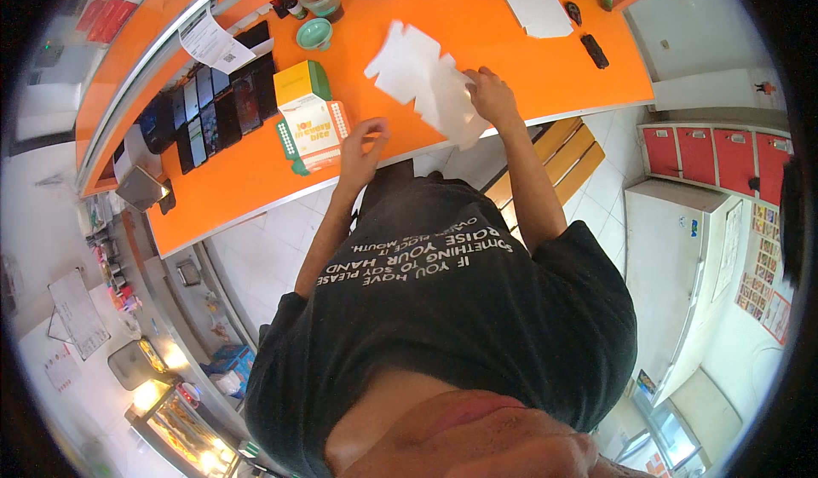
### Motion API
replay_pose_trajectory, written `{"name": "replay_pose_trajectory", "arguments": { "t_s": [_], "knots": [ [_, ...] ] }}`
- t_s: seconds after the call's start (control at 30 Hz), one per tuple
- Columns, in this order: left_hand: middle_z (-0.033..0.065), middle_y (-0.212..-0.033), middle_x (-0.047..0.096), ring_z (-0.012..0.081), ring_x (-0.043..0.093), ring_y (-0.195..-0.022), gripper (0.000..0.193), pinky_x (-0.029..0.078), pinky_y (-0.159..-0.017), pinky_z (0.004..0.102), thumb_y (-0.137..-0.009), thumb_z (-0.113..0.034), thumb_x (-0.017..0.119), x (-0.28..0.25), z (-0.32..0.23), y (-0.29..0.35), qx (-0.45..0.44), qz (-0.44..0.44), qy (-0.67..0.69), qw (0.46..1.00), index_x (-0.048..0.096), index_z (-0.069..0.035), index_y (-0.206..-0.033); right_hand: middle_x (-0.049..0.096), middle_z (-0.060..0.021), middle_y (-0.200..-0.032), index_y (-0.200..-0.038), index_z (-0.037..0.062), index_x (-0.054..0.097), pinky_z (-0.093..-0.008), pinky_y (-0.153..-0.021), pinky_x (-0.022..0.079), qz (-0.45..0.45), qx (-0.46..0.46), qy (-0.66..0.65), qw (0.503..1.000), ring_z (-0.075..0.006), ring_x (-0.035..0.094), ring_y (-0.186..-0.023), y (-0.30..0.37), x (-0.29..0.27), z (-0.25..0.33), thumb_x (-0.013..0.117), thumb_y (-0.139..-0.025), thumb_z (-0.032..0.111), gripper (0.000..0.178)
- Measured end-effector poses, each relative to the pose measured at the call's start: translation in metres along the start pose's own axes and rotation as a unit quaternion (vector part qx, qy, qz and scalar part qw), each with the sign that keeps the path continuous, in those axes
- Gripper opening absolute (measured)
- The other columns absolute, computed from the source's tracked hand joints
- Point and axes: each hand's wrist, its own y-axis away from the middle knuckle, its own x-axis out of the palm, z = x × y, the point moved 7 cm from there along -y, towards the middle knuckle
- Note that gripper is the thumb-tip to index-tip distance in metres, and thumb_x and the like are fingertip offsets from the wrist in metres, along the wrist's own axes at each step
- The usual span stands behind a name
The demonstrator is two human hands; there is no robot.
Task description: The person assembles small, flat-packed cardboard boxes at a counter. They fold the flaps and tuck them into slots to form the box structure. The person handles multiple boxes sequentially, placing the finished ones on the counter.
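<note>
At upper centre, the down-right-slanting blank (426, 84) is pinched at its right edge by the right hand (494, 99) (nearer); the left hand (361, 154) is unfilled, fingers parted.

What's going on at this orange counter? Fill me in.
A person stands at the orange counter, gripping a white cut-out sheet by its right side with the right hand. The left hand is open, with nothing seen in it, beside a printed carton blank in yellow, white, green and orange. More white blanks lie toward the far right of the counter. The gripped sheet is unfolded.
</note>
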Motion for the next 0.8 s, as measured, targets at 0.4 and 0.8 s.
{"name": "replay_pose_trajectory", "arguments": {
  "t_s": [0.4, 0.8],
  "knots": [
    [0.0133, -0.131, 0.056, 0.0291, 0.058, -0.121, 0.042, 0.052, -0.100, 0.0459, -0.100, -0.017, 0.048, 0.003, -0.116, 0.016, 0.032, -0.041, 0.480, 0.876, 0.042, -0.002, -0.139, 0.063, -0.0083, -0.108, -0.113, 0.0148, 0.073, -0.0401, -0.087, 0.055, -0.218, -0.354, -0.177, 0.892, -0.0293, 0.063, -0.112, 0.110, -0.101, 0.161, 0.071, -0.082, 0.007, 0.033],
    [0.0177, -0.136, 0.055, 0.0272, 0.057, -0.120, 0.038, 0.045, -0.101, 0.0402, -0.103, -0.017, 0.051, -0.041, -0.123, 0.056, 0.064, -0.303, 0.004, 0.951, 0.050, 0.003, -0.136, 0.070, -0.0167, -0.102, -0.099, -0.0008, 0.072, -0.0362, -0.086, 0.055, -0.153, -0.242, -0.573, 0.768, -0.0277, 0.070, -0.100, 0.117, -0.105, 0.185, 0.073, -0.081, 0.000, 0.018]
  ]
}}
